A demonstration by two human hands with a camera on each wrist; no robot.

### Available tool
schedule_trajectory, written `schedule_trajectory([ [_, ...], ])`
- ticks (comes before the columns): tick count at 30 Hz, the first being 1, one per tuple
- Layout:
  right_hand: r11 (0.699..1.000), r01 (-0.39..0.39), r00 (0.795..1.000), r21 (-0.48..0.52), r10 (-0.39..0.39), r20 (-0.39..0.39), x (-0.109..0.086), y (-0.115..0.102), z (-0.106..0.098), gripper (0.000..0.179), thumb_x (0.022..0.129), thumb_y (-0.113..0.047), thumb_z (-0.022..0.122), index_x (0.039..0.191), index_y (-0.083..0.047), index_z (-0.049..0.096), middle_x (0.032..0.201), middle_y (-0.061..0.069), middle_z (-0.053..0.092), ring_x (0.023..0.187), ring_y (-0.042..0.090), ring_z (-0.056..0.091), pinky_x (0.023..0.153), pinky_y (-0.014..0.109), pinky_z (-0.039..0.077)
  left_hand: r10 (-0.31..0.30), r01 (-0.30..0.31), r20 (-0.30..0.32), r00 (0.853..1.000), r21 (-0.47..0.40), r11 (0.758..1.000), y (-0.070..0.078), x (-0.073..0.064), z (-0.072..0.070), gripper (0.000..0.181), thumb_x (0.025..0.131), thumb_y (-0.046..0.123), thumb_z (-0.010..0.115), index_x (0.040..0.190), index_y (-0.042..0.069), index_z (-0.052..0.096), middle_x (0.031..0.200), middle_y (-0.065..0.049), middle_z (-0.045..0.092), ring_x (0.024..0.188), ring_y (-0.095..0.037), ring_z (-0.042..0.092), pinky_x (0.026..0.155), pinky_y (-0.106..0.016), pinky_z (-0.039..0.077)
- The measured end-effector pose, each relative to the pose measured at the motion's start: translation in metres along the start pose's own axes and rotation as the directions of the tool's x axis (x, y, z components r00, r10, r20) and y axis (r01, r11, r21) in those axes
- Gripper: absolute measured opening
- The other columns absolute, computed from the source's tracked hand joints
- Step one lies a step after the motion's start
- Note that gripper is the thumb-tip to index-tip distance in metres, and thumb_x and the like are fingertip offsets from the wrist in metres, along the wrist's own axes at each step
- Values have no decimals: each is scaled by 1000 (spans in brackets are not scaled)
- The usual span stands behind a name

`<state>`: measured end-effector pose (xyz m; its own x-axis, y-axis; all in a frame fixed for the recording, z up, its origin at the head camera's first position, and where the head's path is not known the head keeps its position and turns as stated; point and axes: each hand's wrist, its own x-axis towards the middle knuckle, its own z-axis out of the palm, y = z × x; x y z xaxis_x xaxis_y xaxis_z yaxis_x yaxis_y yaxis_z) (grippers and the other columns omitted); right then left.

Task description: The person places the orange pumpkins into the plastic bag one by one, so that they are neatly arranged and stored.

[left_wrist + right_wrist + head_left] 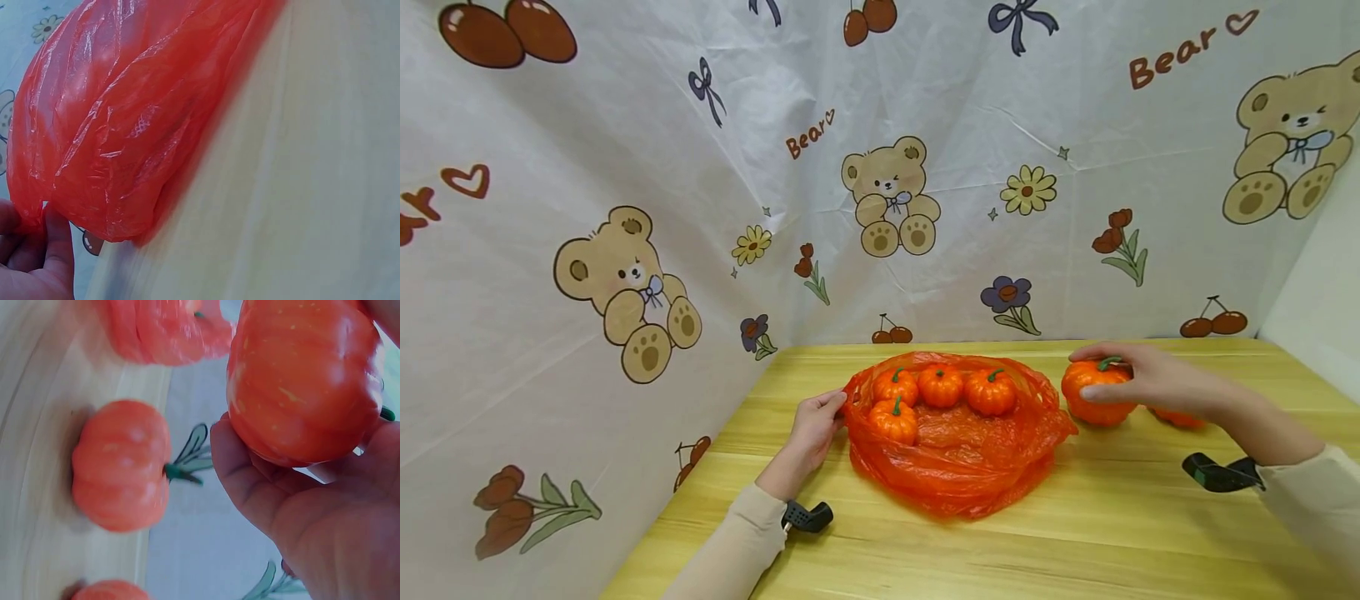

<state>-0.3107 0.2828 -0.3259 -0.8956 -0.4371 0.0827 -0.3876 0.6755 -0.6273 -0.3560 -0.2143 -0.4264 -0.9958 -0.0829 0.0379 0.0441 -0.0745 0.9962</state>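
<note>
Left grip (816, 426) pinched red plastic bag (955, 477) at its 9 o'clock; right grip (1153, 380) curled round orange pumpkin (1097, 412), forearm (1262, 425) pointing 10 o'clock.

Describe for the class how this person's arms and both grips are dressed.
The left sleeve and right sleeve are long, plain and cream. By each cuff sits a curved black device: the left device and the right device. The left grip and right grip are bare, with no gloves visible.
</note>
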Motion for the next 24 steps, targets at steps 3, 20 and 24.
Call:
schedule_trajectory([
  [3, 1000, 0, 1000, 25, -1, 25, 5, -9, 4, 57, 95, -39, 73, 144, -17, 54, 131, 13, 61, 107, 26, 59, 82, 35, 55, 3, -3, 2, 1000, 0, 1000, 0, 0, 0, 34, 107, 10, 54, 133, -9, 63, 139, -24, 61, 112, -18, 64, 88, -24, 58],
  [20, 999, 41, 993, 17, -42, 114, 45, -44, 20, 65, 90, -47, 78, 144, -19, 56, 136, 7, 63, 120, 27, 58, 98, 46, 53, -5, 5, 5, 1000, 4, 1000, -3, 1, -3, 35, 107, 11, 54, 135, -9, 62, 140, -25, 60, 111, -19, 64, 87, -24, 58],
  [24, 998, 50, 987, 47, -56, 153, 56, -49, 25, 65, 90, -46, 78, 144, -19, 55, 144, 10, 58, 129, 34, 54, 104, 56, 51, -1, 1, 7, 1000, 2, 1000, -1, 0, -1, 34, 107, 11, 55, 134, -9, 63, 139, -25, 61, 109, -19, 65, 85, -24, 58],
])
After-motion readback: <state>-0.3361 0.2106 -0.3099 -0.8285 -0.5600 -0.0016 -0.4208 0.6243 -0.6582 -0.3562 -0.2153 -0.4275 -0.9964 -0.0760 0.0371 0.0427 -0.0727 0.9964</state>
